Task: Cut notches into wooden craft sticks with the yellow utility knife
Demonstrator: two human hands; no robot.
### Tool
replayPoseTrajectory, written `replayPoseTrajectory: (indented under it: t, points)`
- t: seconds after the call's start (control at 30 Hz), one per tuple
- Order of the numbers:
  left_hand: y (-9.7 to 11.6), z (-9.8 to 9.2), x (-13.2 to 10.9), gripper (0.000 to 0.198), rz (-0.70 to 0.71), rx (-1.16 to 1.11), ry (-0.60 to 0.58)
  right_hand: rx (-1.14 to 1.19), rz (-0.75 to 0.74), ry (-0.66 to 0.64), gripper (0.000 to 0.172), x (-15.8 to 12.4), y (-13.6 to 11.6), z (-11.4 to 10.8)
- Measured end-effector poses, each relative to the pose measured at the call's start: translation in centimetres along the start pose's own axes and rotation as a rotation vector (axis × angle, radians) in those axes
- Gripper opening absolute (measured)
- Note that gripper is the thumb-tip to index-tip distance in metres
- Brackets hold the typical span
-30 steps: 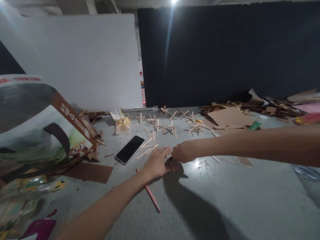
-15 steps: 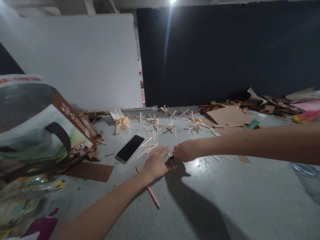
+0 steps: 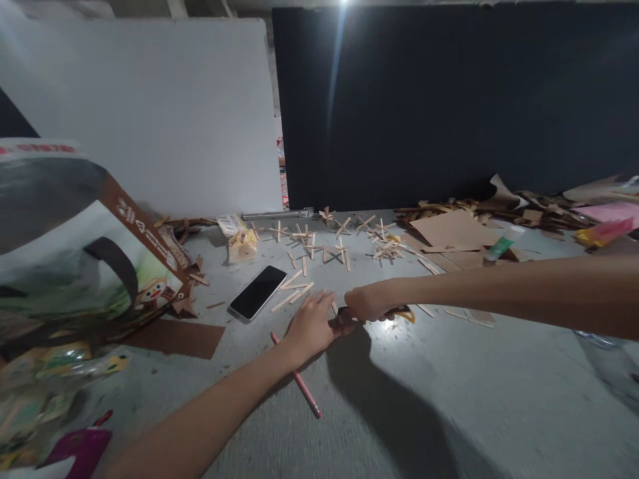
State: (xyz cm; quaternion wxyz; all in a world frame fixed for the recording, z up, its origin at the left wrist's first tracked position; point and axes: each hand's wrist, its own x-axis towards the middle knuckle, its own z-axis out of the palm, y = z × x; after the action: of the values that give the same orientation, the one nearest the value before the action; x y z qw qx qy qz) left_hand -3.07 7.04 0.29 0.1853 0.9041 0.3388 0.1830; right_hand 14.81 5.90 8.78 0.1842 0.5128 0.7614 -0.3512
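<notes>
My left hand (image 3: 312, 324) rests low on the grey tabletop, its fingers stretched forward and its thumb toward my right hand. A pale wooden craft stick (image 3: 335, 308) shows at its fingertips, pinned there; most of the stick is hidden. My right hand (image 3: 369, 301) is closed in a fist around a black and yellow tool (image 3: 407, 313) that looks like a utility knife. The tool's dark front end reaches over the left thumb area, and a yellow loop sticks out on the right. Its blade cannot be made out. Under my left wrist lies a pink pencil (image 3: 307, 394).
A phone (image 3: 258, 293) lies left of my hands beside loose craft sticks (image 3: 294, 295). Behind are several crossed-stick pieces (image 3: 343, 253). Cardboard (image 3: 454, 231) and a glue stick (image 3: 504, 243) sit at right. A large printed bag (image 3: 64, 246) stands left, near a purple object (image 3: 80, 449).
My right hand has turned slightly, so the tool's yellow end now shows behind the fist and its dark front end shows more. My left hand stays nearly in place. The view has shifted slightly.
</notes>
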Motion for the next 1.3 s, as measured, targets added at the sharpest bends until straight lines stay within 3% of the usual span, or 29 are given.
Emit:
replayPoseTrajectory:
  t: [0.23,0.43,0.5,0.57,0.67,0.77,0.93,1.1,1.3]
  points:
    - [0.2,-0.1,0.0,0.066,-0.02,0.002,-0.014,0.298,0.187,-0.266,0.046,0.4,0.3,-0.8]
    - [0.3,-0.2,-0.2,0.065,-0.063,-0.011,0.018,0.648,0.276,-0.354,0.054,-0.3,0.9,-0.7]
    - [0.4,-0.2,-0.1,0.067,-0.079,-0.01,0.02,0.712,0.303,-0.267,0.052,-0.7,1.1,-0.2]
    - [0.5,-0.4,0.0,0.065,-0.073,-0.021,0.025,0.742,0.284,-0.09,0.046,-1.2,1.3,0.4]
    - [0.7,-0.6,0.2,0.063,-0.073,-0.074,0.05,0.79,0.209,0.169,0.029,-1.9,1.7,1.8]
    - [0.6,-0.6,0.2,0.066,-0.117,-0.172,0.095,0.799,0.112,0.316,0.011,-2.7,1.9,3.6]
    - [0.1,-0.2,0.2,0.067,-0.121,-0.398,0.242,0.685,0.029,0.615,0.016,-3.0,1.0,5.6]
    - [-0.9,0.3,0.7,0.081,-0.346,-0.659,0.351,0.589,-0.076,0.703,0.019,-1.6,0.2,5.8]
    - [-1.7,0.0,1.0,0.034,-0.359,-0.845,0.284,0.459,-0.124,0.798,0.029,0.0,-0.1,6.3]
